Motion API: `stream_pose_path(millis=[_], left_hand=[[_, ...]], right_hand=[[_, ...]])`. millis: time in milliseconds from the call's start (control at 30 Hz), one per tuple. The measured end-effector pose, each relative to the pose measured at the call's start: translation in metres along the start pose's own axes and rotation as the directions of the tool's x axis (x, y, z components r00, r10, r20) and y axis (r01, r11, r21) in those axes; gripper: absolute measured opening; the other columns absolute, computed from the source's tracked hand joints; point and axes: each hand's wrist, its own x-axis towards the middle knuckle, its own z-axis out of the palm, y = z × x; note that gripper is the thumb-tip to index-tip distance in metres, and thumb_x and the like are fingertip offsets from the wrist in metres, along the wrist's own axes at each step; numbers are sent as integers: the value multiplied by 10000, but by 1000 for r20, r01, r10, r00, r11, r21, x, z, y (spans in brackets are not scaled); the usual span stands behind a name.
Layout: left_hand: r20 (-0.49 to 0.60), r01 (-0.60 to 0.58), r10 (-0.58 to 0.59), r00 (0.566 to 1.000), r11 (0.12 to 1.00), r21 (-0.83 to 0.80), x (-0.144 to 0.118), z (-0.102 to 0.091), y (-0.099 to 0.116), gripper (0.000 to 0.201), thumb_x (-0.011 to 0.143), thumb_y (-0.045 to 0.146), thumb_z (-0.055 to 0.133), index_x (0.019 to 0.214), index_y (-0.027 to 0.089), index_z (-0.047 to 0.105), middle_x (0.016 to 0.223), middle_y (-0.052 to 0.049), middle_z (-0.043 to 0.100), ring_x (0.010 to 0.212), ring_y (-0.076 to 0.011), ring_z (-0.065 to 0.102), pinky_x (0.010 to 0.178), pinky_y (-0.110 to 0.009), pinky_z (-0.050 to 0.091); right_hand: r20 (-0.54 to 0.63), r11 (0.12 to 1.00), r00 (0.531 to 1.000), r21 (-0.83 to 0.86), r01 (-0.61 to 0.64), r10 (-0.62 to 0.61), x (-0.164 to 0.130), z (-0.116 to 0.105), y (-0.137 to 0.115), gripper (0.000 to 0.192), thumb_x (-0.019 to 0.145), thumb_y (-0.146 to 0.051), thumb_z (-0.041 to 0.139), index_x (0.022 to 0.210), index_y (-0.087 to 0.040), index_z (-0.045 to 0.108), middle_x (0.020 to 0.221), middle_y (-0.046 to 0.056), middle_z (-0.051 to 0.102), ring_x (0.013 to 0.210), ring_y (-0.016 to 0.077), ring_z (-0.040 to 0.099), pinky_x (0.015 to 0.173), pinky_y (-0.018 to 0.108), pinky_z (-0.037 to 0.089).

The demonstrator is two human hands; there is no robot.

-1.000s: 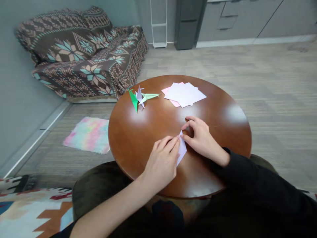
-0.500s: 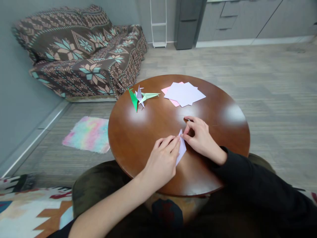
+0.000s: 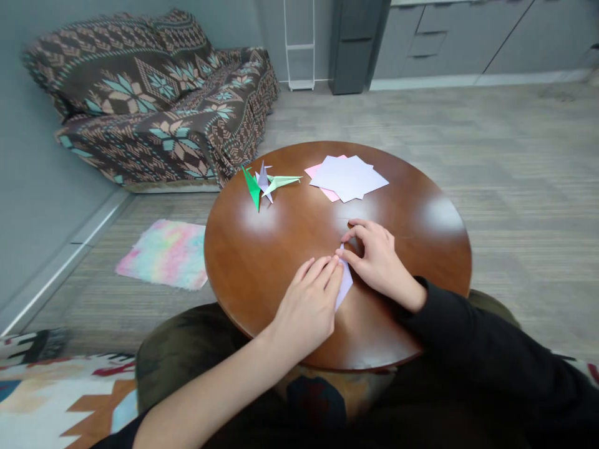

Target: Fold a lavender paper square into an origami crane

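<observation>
A folded sheet of lavender origami paper point(image 3: 345, 288) lies on the brown round table point(image 3: 243, 268), narrow end pointing away from me. My left hand point(image 3: 309, 299) covers its left side, the fingers close together and holding it down near the narrow end. At that end my right hand point(image 3: 378, 259) has its thumb on the paper and its index finger bent round to the tip, in a loose pinch. Part of the paper's left edge is hidden under my left hand.
At the back left of the table stand a green paper crane point(image 3: 253, 189), a purple paper crane point(image 3: 263, 179) and a pale green paper crane point(image 3: 281, 183). Loose white and pink paper sheets point(image 3: 350, 178) lie at the back. Beyond is a covered sofa point(image 3: 173, 106).
My right index finger has uncurled and moved to the paper's tip, and the right thumb has slid slightly left. My left hand has barely shifted.
</observation>
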Motion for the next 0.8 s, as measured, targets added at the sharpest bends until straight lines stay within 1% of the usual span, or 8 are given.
stream_pose_path(millis=[167, 433, 667, 800], left_hand=[[25, 1, -1, 1000, 1000, 7, 0, -2, 1, 566, 960, 151, 470, 1506, 2, 463, 1551, -184, 539, 1435, -313, 482, 1208, -457, 345], [50, 0, -2, 999, 1000, 31, 2, -5, 2, 559, 965, 152, 462, 1503, 2, 477, 1554, -185, 535, 1441, -315, 480, 1216, -446, 331], [42, 0, -2, 999, 999, 40, 3, -4, 3, 547, 951, 145, 472, 1477, 2, 506, 1531, -195, 557, 1423, -324, 501, 1200, -461, 365], [27, -3, 2, 1000, 999, 32, 2, -4, 3, 544, 956, 141, 463, 1479, -2, 497, 1536, -200, 550, 1427, -325, 498, 1198, -470, 372]], right_hand=[[-1, 1000, 1000, -15, -3, 3, 1, -1, 1, 118, 869, -297, 712, 956, -238, 660, 1387, 147, 633, 1358, 332, 541, 1103, 568, 311], [-18, 1000, 1000, -12, 1, -1, 1, 0, 0, 76, 873, -278, 698, 920, -231, 660, 1372, 138, 651, 1344, 329, 550, 1090, 549, 309], [-43, 1000, 999, -4, -30, 30, 15, 2, 8, 16, 886, -240, 649, 890, -231, 661, 1332, 120, 675, 1311, 330, 569, 1074, 552, 311], [-50, 999, 998, 15, -32, 33, 19, -1, 11, 88, 936, -243, 583, 901, -236, 664, 1325, 116, 684, 1305, 317, 579, 1080, 559, 311]])
